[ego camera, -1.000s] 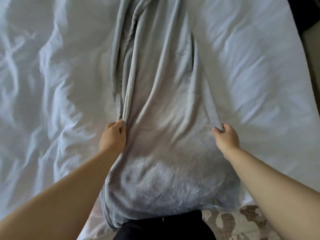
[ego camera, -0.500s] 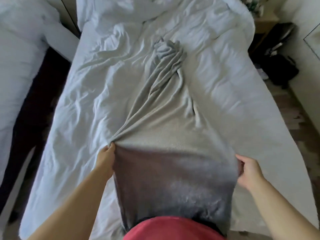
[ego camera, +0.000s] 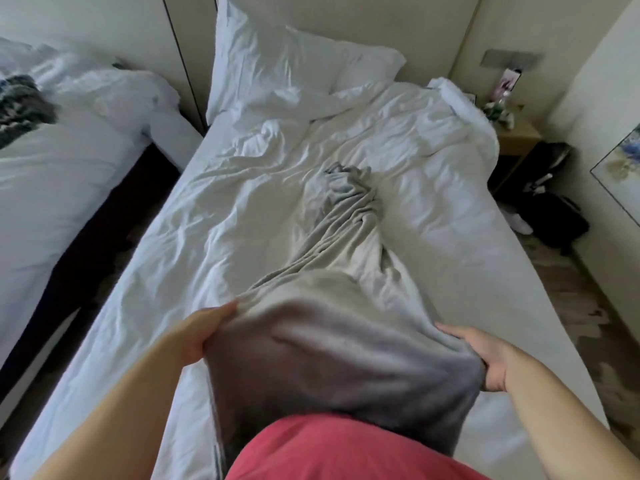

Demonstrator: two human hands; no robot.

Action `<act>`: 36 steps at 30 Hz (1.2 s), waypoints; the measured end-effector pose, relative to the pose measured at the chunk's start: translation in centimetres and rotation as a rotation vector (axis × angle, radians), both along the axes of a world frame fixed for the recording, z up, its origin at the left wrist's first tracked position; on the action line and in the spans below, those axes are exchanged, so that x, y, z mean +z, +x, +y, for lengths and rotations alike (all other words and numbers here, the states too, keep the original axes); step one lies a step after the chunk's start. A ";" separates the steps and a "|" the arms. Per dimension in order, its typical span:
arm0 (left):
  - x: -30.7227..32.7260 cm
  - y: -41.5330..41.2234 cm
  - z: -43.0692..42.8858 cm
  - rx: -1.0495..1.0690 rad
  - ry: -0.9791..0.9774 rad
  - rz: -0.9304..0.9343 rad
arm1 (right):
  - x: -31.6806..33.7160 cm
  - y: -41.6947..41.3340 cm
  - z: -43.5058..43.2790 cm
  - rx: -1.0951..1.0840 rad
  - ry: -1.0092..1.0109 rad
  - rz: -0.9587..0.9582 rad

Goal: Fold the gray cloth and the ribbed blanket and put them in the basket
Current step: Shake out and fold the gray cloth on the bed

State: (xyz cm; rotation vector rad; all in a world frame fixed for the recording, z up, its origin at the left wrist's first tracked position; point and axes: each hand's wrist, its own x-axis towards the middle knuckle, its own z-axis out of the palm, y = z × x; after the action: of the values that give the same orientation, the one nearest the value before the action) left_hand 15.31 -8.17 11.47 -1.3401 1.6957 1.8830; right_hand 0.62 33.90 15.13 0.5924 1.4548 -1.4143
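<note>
The gray cloth [ego camera: 332,348] stretches from my chest out over the white bed [ego camera: 242,216]. Its near end is lifted and hangs in shadow; its far end lies bunched in folds near the bed's middle. My left hand [ego camera: 199,332] grips the cloth's left edge. My right hand [ego camera: 485,358] grips its right edge. Both hands hold the near end up off the sheet. No ribbed blanket or basket shows clearly.
A second white bed [ego camera: 69,147] stands at left with a dark patterned item [ego camera: 20,105] on it, across a dark gap. Pillows [ego camera: 294,67] lie at the headboard. A nightstand [ego camera: 516,136] and dark bags [ego camera: 550,216] sit at right on the floor.
The view has risen and pulled back, showing the whole bed. Both hands have lifted the cloth's near end higher and drawn it toward me; the far end has slid closer.
</note>
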 end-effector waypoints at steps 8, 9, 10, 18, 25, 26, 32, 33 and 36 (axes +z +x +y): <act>0.7 -2.4 -1.3 0.447 -0.081 0.267 | 1.6 -3.9 1.6 -0.628 -0.252 0.439; 0.8 -2.5 -1.2 0.400 -0.018 0.230 | 1.5 -3.9 1.7 -0.565 -0.214 0.377; 1.1 -2.3 -0.9 0.291 0.049 0.158 | 1.4 -3.8 1.7 -0.446 -0.147 0.287; 4.4 -5.2 -1.6 0.200 -0.079 0.329 | 5.3 -8.4 0.9 -0.223 0.126 0.580; 4.8 -6.5 -1.2 0.008 0.067 0.272 | 5.8 -9.4 -2.0 -0.322 -0.027 0.402; 4.9 -6.7 -1.1 -0.062 -0.004 0.231 | 5.3 -9.4 -1.9 -0.183 0.075 0.316; 4.3 -8.6 -1.5 -0.040 -0.239 0.215 | 1.9 -8.7 -2.0 0.217 0.285 0.202; 4.0 -8.8 -1.3 -0.032 -0.249 0.201 | 1.2 -8.4 -2.5 0.192 0.303 0.213; 2.6 -8.4 -0.5 -0.064 -0.316 0.107 | -1.4 -7.1 -3.3 0.096 0.338 0.180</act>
State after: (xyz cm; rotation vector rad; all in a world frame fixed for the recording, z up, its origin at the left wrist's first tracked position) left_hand 6.87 -8.64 14.03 -1.2917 2.1354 1.7315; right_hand -6.45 30.57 13.73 0.6065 1.8617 -1.1781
